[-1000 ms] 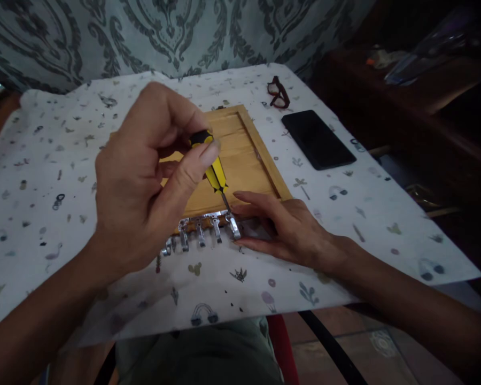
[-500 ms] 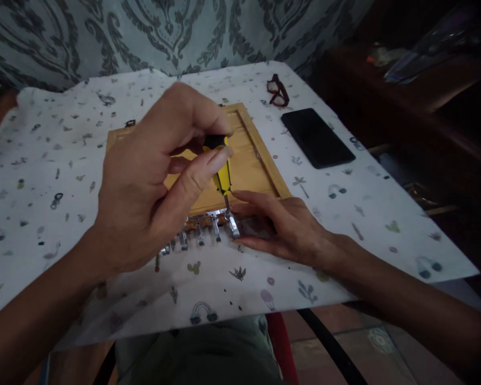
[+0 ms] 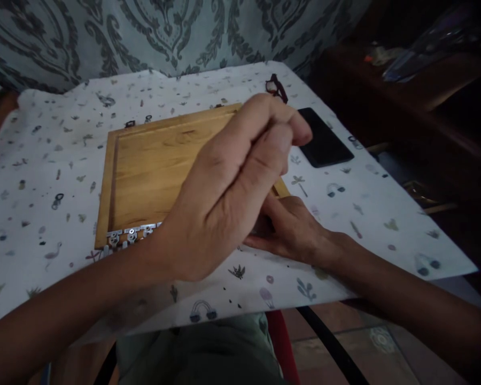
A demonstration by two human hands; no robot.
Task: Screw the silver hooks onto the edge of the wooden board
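My left hand (image 3: pixel 232 187) is closed and raised above the right part of a shallow wooden framed panel (image 3: pixel 152 171). Its thumb and fingers are pressed together; whatever they hold is hidden behind the hand, and the yellow and black screwdriver is out of sight. Along the panel's near edge runs a row of small metal clips (image 3: pixel 132 235) fixed with screws; my left hand and forearm cover most of them. My right hand (image 3: pixel 292 230) grips the panel's near right corner, with its fingertips hidden behind my left hand.
A black phone (image 3: pixel 324 141) lies right of the panel, partly behind my left hand. Dark red glasses (image 3: pixel 279 88) rest farther back. A patterned cloth (image 3: pixel 44 176) covers the table, whose far side meets a wallpapered wall (image 3: pixel 164 32).
My left hand has swung right and turned over above the panel, and the screwdriver has gone out of view. More of the panel's left side shows. My right hand stays at the corner.
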